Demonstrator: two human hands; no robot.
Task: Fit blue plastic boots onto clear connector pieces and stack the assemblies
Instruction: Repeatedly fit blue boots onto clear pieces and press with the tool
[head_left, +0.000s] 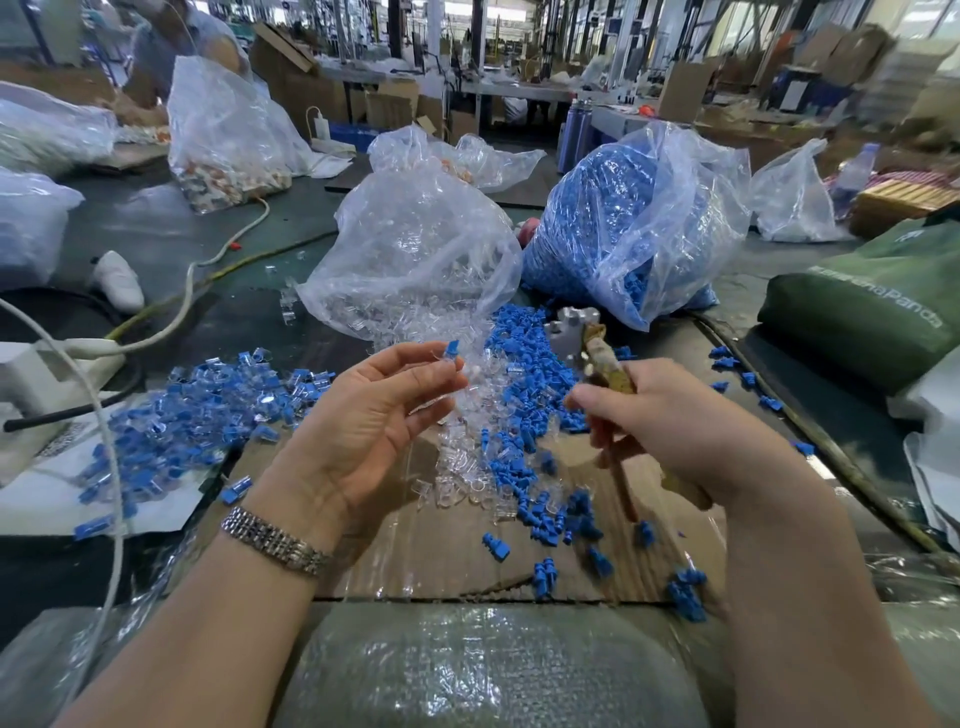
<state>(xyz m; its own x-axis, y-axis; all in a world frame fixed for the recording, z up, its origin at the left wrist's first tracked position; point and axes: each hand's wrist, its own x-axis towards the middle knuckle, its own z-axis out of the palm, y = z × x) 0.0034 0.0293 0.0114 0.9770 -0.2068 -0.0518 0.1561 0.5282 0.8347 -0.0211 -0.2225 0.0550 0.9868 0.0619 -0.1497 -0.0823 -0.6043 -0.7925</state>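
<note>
My left hand (374, 415) is raised palm up over the table, its fingertips pinching a blue boot fitted on a clear connector (453, 352). My right hand (670, 415) grips a worn wooden-handled tool (610, 374) whose grey metal head (569, 325) points away from me. Loose blue boots (524, 364) and clear connector pieces (467, 467) lie mixed on the cardboard (426, 566) below both hands. A heap of finished blue-and-clear assemblies (208, 405) sits to the left.
A clear bag of connectors (415, 249) and a bag of blue boots (623, 223) stand behind the piles. White cables (197, 291) cross the left side. A green bag (872, 306) lies at right. Another person (176, 47) works far left.
</note>
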